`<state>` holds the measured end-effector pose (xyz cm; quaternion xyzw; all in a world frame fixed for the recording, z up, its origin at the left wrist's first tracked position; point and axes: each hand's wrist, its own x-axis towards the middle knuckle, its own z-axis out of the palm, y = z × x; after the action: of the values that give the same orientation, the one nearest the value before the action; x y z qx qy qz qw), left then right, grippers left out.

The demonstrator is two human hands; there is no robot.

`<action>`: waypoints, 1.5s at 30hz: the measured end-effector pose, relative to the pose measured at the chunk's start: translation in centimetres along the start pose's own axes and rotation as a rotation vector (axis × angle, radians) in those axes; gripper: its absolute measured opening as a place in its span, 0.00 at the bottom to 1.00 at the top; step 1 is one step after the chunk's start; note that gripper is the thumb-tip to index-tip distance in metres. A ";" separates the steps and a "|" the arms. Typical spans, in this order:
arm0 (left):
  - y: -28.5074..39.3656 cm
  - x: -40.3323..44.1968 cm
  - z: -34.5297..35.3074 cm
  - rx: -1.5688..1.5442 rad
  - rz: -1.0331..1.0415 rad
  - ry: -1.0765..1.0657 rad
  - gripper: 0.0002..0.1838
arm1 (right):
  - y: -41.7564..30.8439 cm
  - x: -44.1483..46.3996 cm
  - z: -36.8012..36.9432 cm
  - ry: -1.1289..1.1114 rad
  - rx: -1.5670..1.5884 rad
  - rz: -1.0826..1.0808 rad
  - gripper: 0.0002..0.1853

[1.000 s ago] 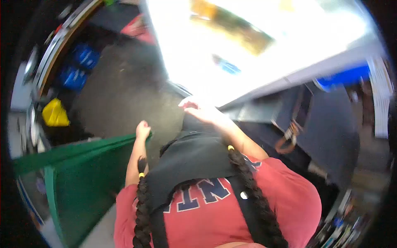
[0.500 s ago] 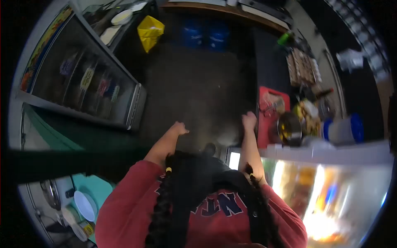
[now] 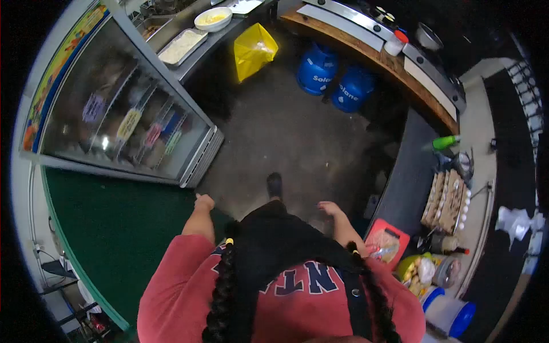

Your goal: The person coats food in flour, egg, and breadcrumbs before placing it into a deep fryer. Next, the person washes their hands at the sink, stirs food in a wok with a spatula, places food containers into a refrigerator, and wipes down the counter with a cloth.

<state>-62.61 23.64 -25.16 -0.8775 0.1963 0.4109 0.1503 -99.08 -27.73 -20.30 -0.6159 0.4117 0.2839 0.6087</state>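
My left hand (image 3: 204,201) hangs in the air near the base of the glass-door fridge (image 3: 131,108), beside the dark green panel (image 3: 126,228). Its fingers look curled, with nothing visible in them. Above the floor, my right hand (image 3: 329,208) is held out with its fingers extended and holds nothing. A red cutting board (image 3: 389,240) with something in a clear bag lies on the dark counter to its right. One dark shoe (image 3: 274,186) shows on the floor between my hands.
Two blue gas cylinders (image 3: 317,70) stand under the wooden shelf (image 3: 366,48). A yellow bag (image 3: 253,52) is near the left counter. Egg trays (image 3: 444,199), a green bottle (image 3: 445,142) and a blue-lidded container (image 3: 449,314) are at the right.
The view has turned away from the bright open fridge, which is no longer visible. More of the floor, cylinders and right counter shows. Both hands are now lower, close to my body.
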 end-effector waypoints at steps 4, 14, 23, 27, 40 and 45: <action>3.0 3.7 -7.7 -0.092 0.150 0.077 0.16 | -1.2 5.3 -12.8 0.368 -0.042 0.003 0.09; 16.4 17.1 -35.1 -1.109 0.129 0.125 0.12 | -12.9 15.3 -24.2 0.213 -1.276 -0.576 0.16; 25.7 22.2 -57.5 -1.351 0.315 0.403 0.10 | -36.7 31.9 -40.1 0.099 -1.257 -0.339 0.16; 27.3 18.9 -67.2 -1.437 0.260 0.364 0.12 | -58.2 34.4 -42.8 0.458 -0.807 -0.513 0.11; 16.2 24.4 -82.0 -1.582 0.548 0.448 0.15 | -94.3 42.4 -26.1 0.434 -0.331 -0.995 0.15; 13.2 25.1 -86.8 -1.764 0.525 0.455 0.15 | -105.6 45.0 -24.2 0.442 -0.346 -1.157 0.19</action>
<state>3.32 -30.41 7.48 -0.6614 0.0305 0.2508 -0.7062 9.81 -67.25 -1.76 -0.8718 0.0769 -0.1614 0.4561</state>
